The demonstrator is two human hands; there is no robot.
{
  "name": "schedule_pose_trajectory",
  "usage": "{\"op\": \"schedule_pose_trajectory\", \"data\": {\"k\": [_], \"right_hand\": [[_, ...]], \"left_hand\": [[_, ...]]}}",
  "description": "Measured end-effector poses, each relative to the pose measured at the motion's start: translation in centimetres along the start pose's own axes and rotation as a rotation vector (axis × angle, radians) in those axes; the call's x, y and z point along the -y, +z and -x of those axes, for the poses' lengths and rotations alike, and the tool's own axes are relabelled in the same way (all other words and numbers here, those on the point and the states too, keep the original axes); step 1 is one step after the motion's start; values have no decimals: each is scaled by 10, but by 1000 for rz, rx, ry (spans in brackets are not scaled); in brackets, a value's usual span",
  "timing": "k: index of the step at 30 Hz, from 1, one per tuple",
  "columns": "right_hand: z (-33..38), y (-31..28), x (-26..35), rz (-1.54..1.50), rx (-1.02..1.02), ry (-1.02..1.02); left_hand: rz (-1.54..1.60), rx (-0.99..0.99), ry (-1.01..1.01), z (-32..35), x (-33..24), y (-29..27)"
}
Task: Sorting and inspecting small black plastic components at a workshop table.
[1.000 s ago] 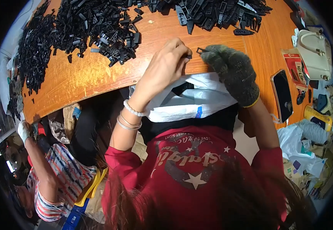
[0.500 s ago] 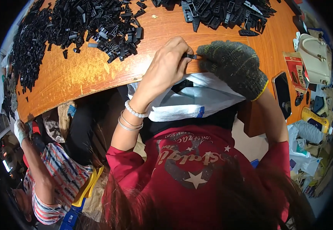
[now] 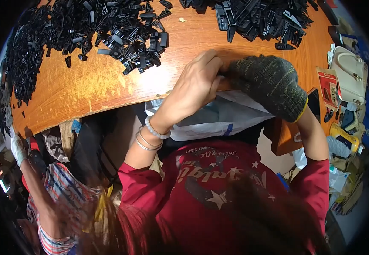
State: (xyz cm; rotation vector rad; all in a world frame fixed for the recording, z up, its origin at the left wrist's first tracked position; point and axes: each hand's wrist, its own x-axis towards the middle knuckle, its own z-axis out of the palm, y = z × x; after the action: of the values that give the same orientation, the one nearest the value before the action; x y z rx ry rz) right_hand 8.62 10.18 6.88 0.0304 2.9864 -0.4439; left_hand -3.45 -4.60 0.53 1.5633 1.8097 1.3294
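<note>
Here, the small black part is nearly hidden between the two hands, at the near edge of the table [image 3: 86, 91]. The left hand [image 3: 195, 83] is bare, with fingers curled narrow against the gloved right hand [image 3: 269, 85] (dark knit, yellow cuff), whose fingers bend down; I cannot tell which hand holds the part. Black parts [image 3: 108, 29] lie in heaps behind, well apart. A white bag [image 3: 218, 121] hangs just below the hands.

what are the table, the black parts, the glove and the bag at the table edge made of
Table: looks like wood or wood laminate, orange-brown with a sheen, worn pale along the edge.
Black parts: likely moulded plastic, uniform black with slight gloss.
Glove on the right hand: knitted fabric, dark speckled yarn with a yellow cuff trim.
Bag: seems thin plastic film, white and crinkled, with a blue mark.
</note>
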Motion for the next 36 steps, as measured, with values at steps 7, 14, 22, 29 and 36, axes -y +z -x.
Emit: {"op": "schedule_pose_trajectory", "data": {"k": [7,14,22,29,36], "right_hand": [[-3,10,1,-47,0,-32],[-5,12,10,157,15,-27],[24,25,15,-227,-363,187],[56,47,14,-578,-385,198],[58,44,23,-758,-298,208]], "left_hand": [[3,36,28,0,3,2],[20,-48,86,1,5,7],[14,-126,-127,13,0,-6],[1150,-83,-486,29,-17,2],[749,-58,-527,21,-29,10]]}}
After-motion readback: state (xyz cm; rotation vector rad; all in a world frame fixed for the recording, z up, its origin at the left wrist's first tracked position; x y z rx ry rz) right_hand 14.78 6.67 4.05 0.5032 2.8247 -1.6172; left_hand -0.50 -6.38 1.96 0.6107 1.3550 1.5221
